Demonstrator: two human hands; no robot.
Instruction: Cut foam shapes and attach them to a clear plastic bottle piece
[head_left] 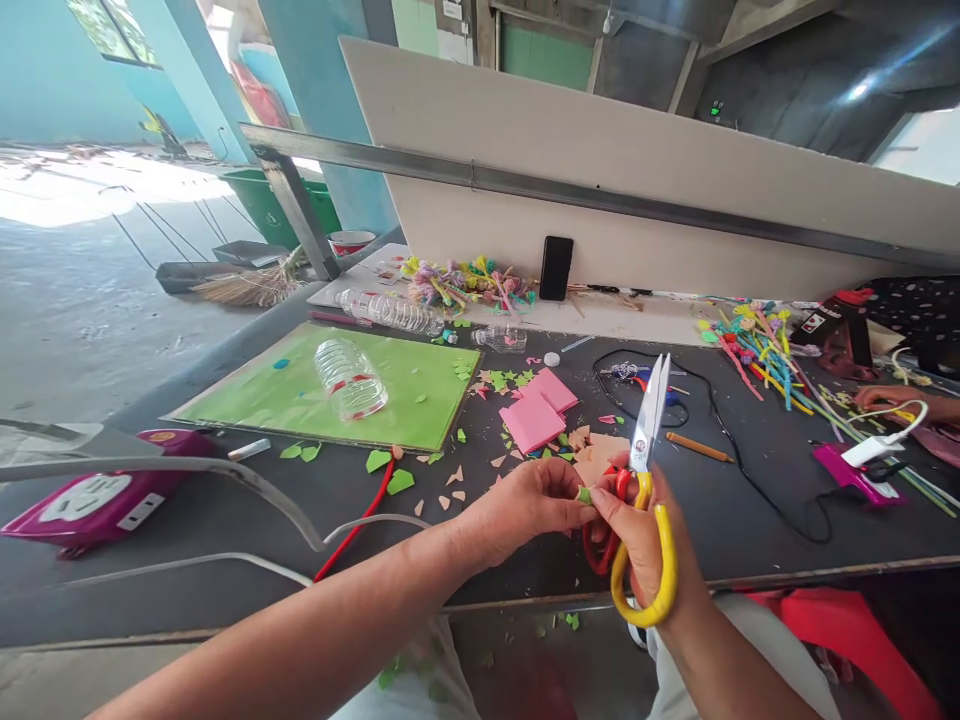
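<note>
A dark table took up most of the space. Behind its far left corner stood a green bin and, just beside it, a smaller bucket; the contents of both were hidden. A green sheet lay on the table's left half, with a clear bottle on its side on top. Red patches showed at that bottle, whether inside or on its wall could not be told. A second bottle lay beyond the sheet.

Above the table's near edge, the right hand gripped the scissors, the yellow loop at its palm. Their long axis stood steep, the blades pointing up and away from the person, leaning slightly right, the handles below. The left hand pinched a green scrap between thumb and finger, the right thumb meeting it there. Pink paper lay just beyond.
</note>
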